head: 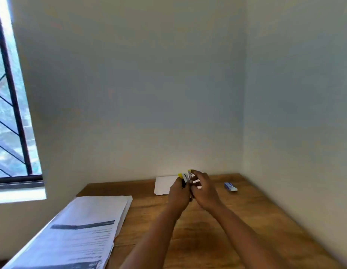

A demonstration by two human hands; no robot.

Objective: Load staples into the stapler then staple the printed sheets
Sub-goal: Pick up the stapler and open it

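Note:
Both my hands are raised together above the far middle of the wooden table. My left hand grips a small yellow and black stapler from below, its top end sticking out above my fingers. My right hand curls over the stapler from the right, fingertips on its metal part; whether it holds staples is hidden. A thick stack of printed sheets lies on the table's left side. A small blue and white staple box lies at the far right.
A single white sheet lies flat at the far edge, partly behind my hands. Walls close the table in at the back and on the right. A barred window stands on the left.

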